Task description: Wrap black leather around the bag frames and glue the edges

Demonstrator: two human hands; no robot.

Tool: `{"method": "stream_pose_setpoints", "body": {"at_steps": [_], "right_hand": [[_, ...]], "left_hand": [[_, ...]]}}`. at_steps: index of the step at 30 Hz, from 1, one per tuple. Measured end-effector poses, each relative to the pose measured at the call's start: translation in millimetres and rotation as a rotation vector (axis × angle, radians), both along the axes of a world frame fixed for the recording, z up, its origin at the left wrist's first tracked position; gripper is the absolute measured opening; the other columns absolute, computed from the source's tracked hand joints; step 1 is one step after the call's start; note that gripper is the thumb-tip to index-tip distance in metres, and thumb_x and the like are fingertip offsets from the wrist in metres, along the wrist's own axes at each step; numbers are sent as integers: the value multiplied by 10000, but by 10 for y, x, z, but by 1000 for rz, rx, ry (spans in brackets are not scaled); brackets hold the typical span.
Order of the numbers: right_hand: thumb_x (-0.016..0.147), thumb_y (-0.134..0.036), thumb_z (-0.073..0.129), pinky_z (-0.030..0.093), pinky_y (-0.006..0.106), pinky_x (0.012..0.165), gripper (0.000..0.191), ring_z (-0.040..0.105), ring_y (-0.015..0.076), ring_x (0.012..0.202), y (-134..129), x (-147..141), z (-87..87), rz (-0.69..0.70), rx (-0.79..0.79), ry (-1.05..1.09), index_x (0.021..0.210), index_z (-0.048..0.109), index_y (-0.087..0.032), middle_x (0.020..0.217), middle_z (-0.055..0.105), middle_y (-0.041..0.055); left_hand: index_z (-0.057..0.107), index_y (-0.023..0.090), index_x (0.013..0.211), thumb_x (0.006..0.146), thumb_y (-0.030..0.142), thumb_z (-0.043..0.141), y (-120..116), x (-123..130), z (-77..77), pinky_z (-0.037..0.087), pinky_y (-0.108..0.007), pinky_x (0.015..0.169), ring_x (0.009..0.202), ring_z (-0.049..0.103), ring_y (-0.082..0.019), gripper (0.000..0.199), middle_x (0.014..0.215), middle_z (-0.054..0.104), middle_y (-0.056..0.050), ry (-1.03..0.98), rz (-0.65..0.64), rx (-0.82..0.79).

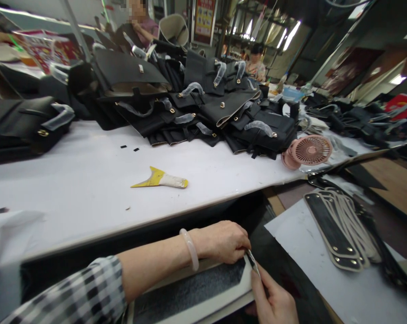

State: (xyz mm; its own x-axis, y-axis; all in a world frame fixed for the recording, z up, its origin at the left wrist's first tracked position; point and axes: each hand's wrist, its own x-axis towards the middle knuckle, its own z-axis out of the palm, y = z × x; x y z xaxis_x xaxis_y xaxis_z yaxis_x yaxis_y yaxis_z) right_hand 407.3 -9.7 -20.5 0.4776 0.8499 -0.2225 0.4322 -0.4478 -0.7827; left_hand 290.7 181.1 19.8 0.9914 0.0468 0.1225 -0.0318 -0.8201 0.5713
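- Left hand (225,243) and right hand (275,297), you have both closed on the upper right corner of the pale-edged dark piece (203,288), at lower centre of the frame; your left fingertips are curled under and partly hidden.
- Between your fingers runs a narrow strip of the edge (252,263). To work it well, pinch close to the corner with both hands and press the layers level, so that neither slides past the other.
- Let the pale rim guide you: it should lie flat and even up to the corner, and a light, steady pull would likely guard against puckers.
- Your left forearm reaches in from the lower left, across the piece, palm turned down and wrist nearly straight; mind that the bracelet (190,249) and checked sleeve (78,292) do not drag on the surface.
- Your right hand rises from the bottom edge, thumb along the near side of the corner; what its other fingers do behind, you cannot tell from this view.
- Beyond, the white table (88,189) bears a yellow tool (164,179) at centre left, black bags (129,72) heaped above and a pink fan (309,150) at right.
- Stacked dark strips (331,225) lie at lower right.
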Motion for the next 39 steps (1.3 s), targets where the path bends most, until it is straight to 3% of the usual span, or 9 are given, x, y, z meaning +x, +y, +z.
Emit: {"method": "stream_pose_setpoints", "body": {"at_steps": [2, 5, 12, 16, 18, 22, 26, 31, 39], "right_hand": [[877, -657, 474, 525, 249, 436, 682, 606, 173, 429, -22, -80, 2, -91, 11, 31, 1284, 653, -140, 829, 747, 95], [866, -678, 472, 536, 254, 436, 712, 603, 162, 440, -60, -145, -28, -144, 34, 39, 1279, 652, -126, 975, 744, 117], [903, -654, 431, 496, 247, 424, 674, 604, 198, 457, -57, -33, -15, -9, -20, 14, 1321, 616, -159, 574, 655, 33], [916, -610, 463, 545, 244, 600, 553, 675, 205, 679, 82, 73, 156, 150, 9, -5, 1213, 673, -193, 783, 710, 54], [920, -591, 481, 544, 260, 726, 496, 672, 210, 828, 178, 126, 220, 218, 45, -100, 1146, 686, -201, 913, 695, 67], [936, -580, 473, 512, 318, 712, 480, 626, 196, 797, 423, 210, 283, 341, 76, -360, 1250, 617, -246, 944, 611, 45], [987, -429, 464, 508, 343, 796, 359, 611, 185, 884, 725, 203, 395, 674, 79, -416, 1275, 604, -267, 1037, 561, 46], [972, -326, 521, 498, 356, 787, 223, 581, 203, 913, 1016, 50, 549, 1018, 136, -536, 1110, 681, -253, 1012, 569, 49], [1001, -208, 423, 411, 288, 666, 325, 529, 157, 755, 1198, -156, 442, 1226, 219, -431, 698, 536, -181, 776, 543, 19]], "left_hand": [[675, 170, 762, 816, 87, 551, -17, 11, 20, 524, -264, 775, 832, 677, -202, 159, 862, 730, -66, 7, -13, 2], [671, 164, 743, 797, 73, 555, -53, 31, 27, 521, -284, 771, 829, 672, -213, 157, 852, 732, -82, 21, -27, -13], [730, 189, 999, 810, 156, 549, 55, -73, 45, 535, -252, 752, 820, 695, -182, 263, 922, 762, -44, 117, 46, -160], [611, 164, 1269, 741, 251, 668, 94, -383, 234, 554, -242, 742, 892, 697, -195, 538, 1077, 737, -54, 255, 175, -362], [588, 149, 1279, 749, 165, 635, -34, -599, 346, 534, -287, 890, 1036, 660, -218, 533, 1208, 685, -87, 200, 293, -319], [609, 201, 1181, 868, 87, 478, -485, -1034, 478, 457, -343, 1032, 1164, 570, -205, 358, 1270, 632, -58, 55, 473, -45], [532, 241, 1303, 899, 177, 538, -781, -1370, 368, 452, -406, 1040, 1194, 543, -231, 409, 1331, 598, -49, 103, 737, 14], [576, 247, 1270, 850, 239, 643, -846, -1631, 122, 456, -450, 1018, 1183, 561, -256, 425, 1315, 617, -62, 197, 1127, -94], [615, 302, 1219, 768, 271, 757, -867, -1694, 40, 433, -415, 1037, 1171, 571, -228, 475, 1296, 623, -8, 182, 1204, -315]]}}
